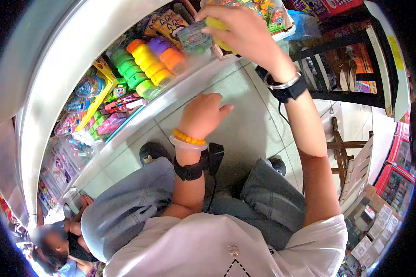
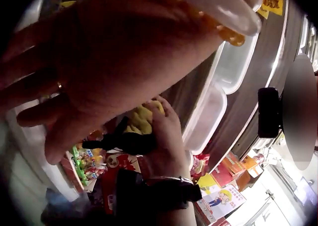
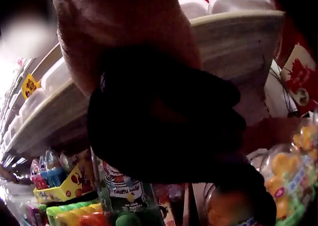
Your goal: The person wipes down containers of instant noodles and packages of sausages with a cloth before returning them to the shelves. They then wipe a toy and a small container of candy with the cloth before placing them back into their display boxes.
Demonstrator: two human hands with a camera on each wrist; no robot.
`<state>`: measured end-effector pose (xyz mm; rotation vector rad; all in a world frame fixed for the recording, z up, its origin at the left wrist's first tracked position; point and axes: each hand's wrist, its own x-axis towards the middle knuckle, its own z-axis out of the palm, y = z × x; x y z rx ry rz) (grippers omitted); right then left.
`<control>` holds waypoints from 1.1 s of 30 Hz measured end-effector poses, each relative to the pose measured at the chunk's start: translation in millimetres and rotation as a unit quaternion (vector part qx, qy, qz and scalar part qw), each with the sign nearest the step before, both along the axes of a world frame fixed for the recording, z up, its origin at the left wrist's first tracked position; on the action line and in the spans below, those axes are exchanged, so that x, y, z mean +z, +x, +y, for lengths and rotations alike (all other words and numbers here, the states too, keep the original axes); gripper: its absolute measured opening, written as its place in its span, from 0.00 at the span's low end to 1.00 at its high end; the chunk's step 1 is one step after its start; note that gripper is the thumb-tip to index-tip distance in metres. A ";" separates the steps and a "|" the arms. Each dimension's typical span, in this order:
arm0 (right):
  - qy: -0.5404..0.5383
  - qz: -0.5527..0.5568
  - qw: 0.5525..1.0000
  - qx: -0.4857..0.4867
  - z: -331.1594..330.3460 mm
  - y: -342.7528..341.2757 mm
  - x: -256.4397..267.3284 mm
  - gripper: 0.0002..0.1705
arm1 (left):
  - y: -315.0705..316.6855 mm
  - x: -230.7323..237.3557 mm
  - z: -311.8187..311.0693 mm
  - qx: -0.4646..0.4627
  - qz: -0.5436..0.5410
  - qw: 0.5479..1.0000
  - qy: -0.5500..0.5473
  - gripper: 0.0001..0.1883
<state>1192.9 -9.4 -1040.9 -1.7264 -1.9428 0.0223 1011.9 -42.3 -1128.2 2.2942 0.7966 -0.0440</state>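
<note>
My right hand (image 1: pixel 245 34) reaches to the top of the display counter and grips a yellow cloth (image 1: pixel 216 23), which also shows in the left wrist view as a crumpled yellow cloth (image 2: pixel 142 119). Right at its fingertips is a clear plastic pack (image 1: pixel 194 39) with a printed label; in the right wrist view, the clear pack (image 3: pixel 124 188) shows something round and green inside. That hand is mostly a dark shape there. My left hand (image 1: pixel 201 114) hangs in front of the counter, holding nothing, its fingers loose; an orange bead bracelet (image 1: pixel 188 138) circles the wrist.
Green, yellow and orange stacked round containers (image 1: pixel 150 64) fill the display beside a yellow box (image 1: pixel 101 87) of toys. A white tray of colourful packets (image 1: pixel 276 21) stands at the back. Right of me are a black rack (image 1: pixel 342 69) and a wooden stool (image 1: pixel 339 145). Another person sits lower left.
</note>
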 end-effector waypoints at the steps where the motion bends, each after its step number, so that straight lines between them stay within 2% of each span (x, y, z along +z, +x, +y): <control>1: -0.025 -0.004 1.000 0.002 4.5 -4.6 -4.0 0.11 | -1.4 2.8 1.9 0.006 0.008 1.000 -0.004 0.21; 2: -0.049 -0.008 0.999 0.005 9.8 -7.8 -10.2 0.10 | -2.7 5.2 4.2 0.012 0.016 1.000 -0.007 0.21; 3: 0.026 -0.043 0.998 0.028 18.5 -6.3 -27.5 0.10 | -3.7 6.5 6.3 0.025 0.023 0.999 -0.008 0.21; 6: -0.003 -0.032 0.999 0.004 24.1 -16.9 -43.4 0.11 | -5.0 8.5 9.9 0.055 0.044 0.997 -0.009 0.22; 7: -0.046 -0.016 0.999 -0.017 30.1 -14.5 -50.5 0.12 | -5.4 8.9 10.7 0.059 0.051 0.997 -0.006 0.22; 11: -0.026 -0.075 0.996 -0.034 44.6 -15.5 -57.3 0.14 | -4.5 13.7 13.3 0.085 0.015 0.996 0.030 0.22; 14: -0.032 -0.063 0.996 -0.052 55.0 -18.2 -53.5 0.16 | 7.1 16.3 20.2 0.192 -0.191 0.961 -0.060 0.24; 16: -0.009 -0.035 0.997 -0.075 75.1 -11.8 -68.4 0.17 | 14.2 16.1 25.3 0.252 -0.290 0.922 -0.040 0.26; 17: -0.029 -0.072 0.995 -0.067 81.8 -10.3 -74.8 0.16 | 16.5 15.8 27.5 0.281 -0.337 0.898 -0.030 0.27; 19: -0.066 -0.145 0.986 -0.052 94.7 -6.8 -87.9 0.16 | 20.4 15.6 35.0 0.312 -0.332 0.889 -0.047 0.28; 20: -0.042 -0.141 0.987 -0.056 101.8 -4.7 -96.9 0.16 | 22.5 15.3 39.4 0.326 -0.330 0.884 -0.055 0.29; 22: 0.009 -0.134 0.989 -0.065 112.8 -4.4 -105.0 0.16 | 29.0 9.5 47.7 0.330 -0.312 0.891 -0.026 0.26; 23: -0.009 -0.101 0.993 -0.058 116.2 -3.7 -103.4 0.16 | 30.3 6.1 48.7 0.331 -0.303 0.894 -0.013 0.25; 26: -0.040 -0.028 0.998 -0.037 126.8 1.8 -101.6 0.17 | 26.0 -1.0 49.9 0.174 -0.122 0.976 -0.040 0.22; 28: -0.027 -0.014 0.999 -0.026 135.9 7.7 -110.0 0.17 | 32.7 -20.8 37.8 0.174 -0.180 0.968 0.003 0.21; 31: 0.037 -0.057 0.997 -0.023 145.8 18.2 -143.0 0.17 | 41.2 -35.9 22.8 0.186 -0.234 0.954 0.032 0.21; 33: 0.012 -0.124 0.992 -0.029 143.4 24.6 -147.6 0.17 | 42.4 -39.5 19.6 0.203 -0.244 0.948 0.018 0.24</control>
